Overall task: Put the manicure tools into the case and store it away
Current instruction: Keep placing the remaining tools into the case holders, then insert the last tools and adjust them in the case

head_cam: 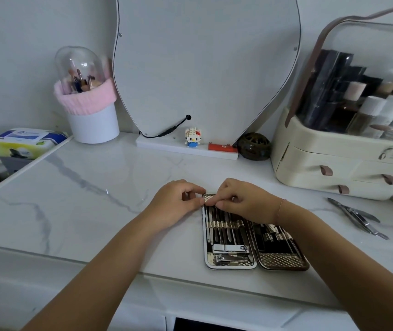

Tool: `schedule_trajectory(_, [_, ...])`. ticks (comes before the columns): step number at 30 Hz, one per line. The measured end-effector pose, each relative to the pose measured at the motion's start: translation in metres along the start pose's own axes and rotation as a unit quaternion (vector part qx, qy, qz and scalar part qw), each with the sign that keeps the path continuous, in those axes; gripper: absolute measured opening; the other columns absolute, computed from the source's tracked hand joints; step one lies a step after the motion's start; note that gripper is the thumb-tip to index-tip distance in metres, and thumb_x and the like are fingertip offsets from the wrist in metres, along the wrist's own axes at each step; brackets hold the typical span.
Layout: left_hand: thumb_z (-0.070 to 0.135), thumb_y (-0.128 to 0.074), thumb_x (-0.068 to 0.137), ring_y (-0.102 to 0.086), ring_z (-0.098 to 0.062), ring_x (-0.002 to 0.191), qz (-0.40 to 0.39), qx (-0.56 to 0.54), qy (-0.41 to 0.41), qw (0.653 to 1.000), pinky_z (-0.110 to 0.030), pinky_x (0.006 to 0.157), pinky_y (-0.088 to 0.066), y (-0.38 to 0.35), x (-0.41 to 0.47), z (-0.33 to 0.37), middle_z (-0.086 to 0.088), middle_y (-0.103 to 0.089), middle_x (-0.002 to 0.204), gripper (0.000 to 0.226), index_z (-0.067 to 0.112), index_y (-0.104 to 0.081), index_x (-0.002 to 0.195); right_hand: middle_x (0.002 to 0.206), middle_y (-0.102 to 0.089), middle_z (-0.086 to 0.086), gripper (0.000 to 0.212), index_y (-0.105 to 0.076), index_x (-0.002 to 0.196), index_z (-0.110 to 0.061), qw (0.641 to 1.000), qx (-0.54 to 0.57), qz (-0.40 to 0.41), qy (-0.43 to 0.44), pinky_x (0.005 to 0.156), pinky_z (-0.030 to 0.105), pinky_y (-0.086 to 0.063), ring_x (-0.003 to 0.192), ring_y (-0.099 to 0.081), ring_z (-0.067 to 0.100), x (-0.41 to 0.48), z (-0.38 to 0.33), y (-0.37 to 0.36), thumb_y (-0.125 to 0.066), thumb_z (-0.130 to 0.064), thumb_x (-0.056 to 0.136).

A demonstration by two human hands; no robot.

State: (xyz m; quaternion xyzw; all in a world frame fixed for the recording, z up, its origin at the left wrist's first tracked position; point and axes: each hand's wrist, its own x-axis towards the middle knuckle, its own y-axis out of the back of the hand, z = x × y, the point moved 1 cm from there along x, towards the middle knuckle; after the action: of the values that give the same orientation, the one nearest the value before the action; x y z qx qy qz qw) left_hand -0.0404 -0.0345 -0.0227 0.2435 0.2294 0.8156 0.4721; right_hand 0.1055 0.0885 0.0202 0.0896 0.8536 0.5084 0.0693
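Observation:
The manicure case [283, 261] lies open flat on the white marble table, near its front edge. Its left half holds several steel tools under a strap and two nail clippers [231, 253]; the right half holds a few more. My left hand [178, 201] pinches the top left corner of the case with curled fingers. My right hand [240, 198] has its fingers curled over the top edge of the left half, where the tool tips sit; what they hold is hidden. Loose steel tools [357, 217], a nipper among them, lie on the table to the right.
A cream cosmetics organiser [333, 168] with small drawers stands at the back right. A mirror [205, 68] on a white base stands behind, with a toy figure [192, 137], a red item and a dark ball. A brush holder [90, 108] and wipes pack [26, 142] are at the back left.

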Motion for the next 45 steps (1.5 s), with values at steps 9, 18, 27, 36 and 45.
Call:
schedule_trajectory(9, [0.03,-0.068,0.083,-0.057,-0.012,0.081,0.0,-0.004,-0.002,1.0,-0.028,0.076,-0.043,0.001,0.001,-0.001,0.009,-0.061,0.081,0.018,0.03,-0.07,0.101,0.102,-0.049,-0.003,0.028,-0.064,0.117,-0.028,0.997,-0.011,0.079,0.004,0.073,0.006,-0.034,0.088,-0.046,0.005,-0.01,0.001,-0.009,-0.053,-0.02,0.092])
schedule_trajectory(18, [0.028,-0.077,0.073,-0.051,0.006,0.065,-0.003,-0.031,-0.025,0.999,-0.016,0.066,-0.039,-0.001,-0.001,-0.001,0.01,-0.062,0.082,0.024,0.042,-0.064,0.088,0.086,-0.068,-0.004,0.01,-0.072,0.09,-0.021,0.903,0.036,0.379,-0.201,0.068,0.01,-0.042,0.077,-0.061,0.007,-0.11,0.073,0.024,-0.069,-0.018,0.081])
schedule_trajectory(27, [0.026,-0.078,0.072,-0.05,0.006,0.064,-0.004,-0.043,-0.017,0.999,-0.015,0.067,-0.039,-0.002,-0.002,0.001,0.008,-0.06,0.082,0.026,0.039,-0.066,0.09,0.082,-0.069,0.004,0.01,-0.072,0.085,-0.013,0.838,0.007,0.404,-0.366,0.077,0.033,-0.047,0.081,-0.06,0.022,-0.181,0.134,0.036,-0.072,-0.018,0.077])
schedule_trajectory(36, [0.024,-0.077,0.073,-0.048,-0.005,0.069,0.001,-0.044,-0.008,0.999,-0.013,0.067,-0.039,-0.003,-0.004,0.005,0.003,-0.06,0.084,0.025,0.04,-0.066,0.088,0.078,-0.066,0.004,0.009,-0.071,0.085,-0.011,0.843,0.035,0.405,-0.353,0.073,0.026,-0.04,0.074,-0.057,0.017,-0.181,0.13,0.032,-0.071,-0.018,0.079])
schedule_trajectory(45, [0.025,-0.078,0.073,-0.049,-0.008,0.071,0.004,-0.052,-0.003,0.999,-0.02,0.071,-0.04,-0.003,-0.004,0.004,0.006,-0.06,0.083,0.024,0.041,-0.068,0.087,0.071,-0.066,-0.002,0.002,-0.068,0.079,-0.017,0.816,0.089,0.465,-0.331,0.072,0.031,-0.051,0.07,-0.061,0.017,-0.182,0.127,0.034,-0.069,-0.018,0.079])
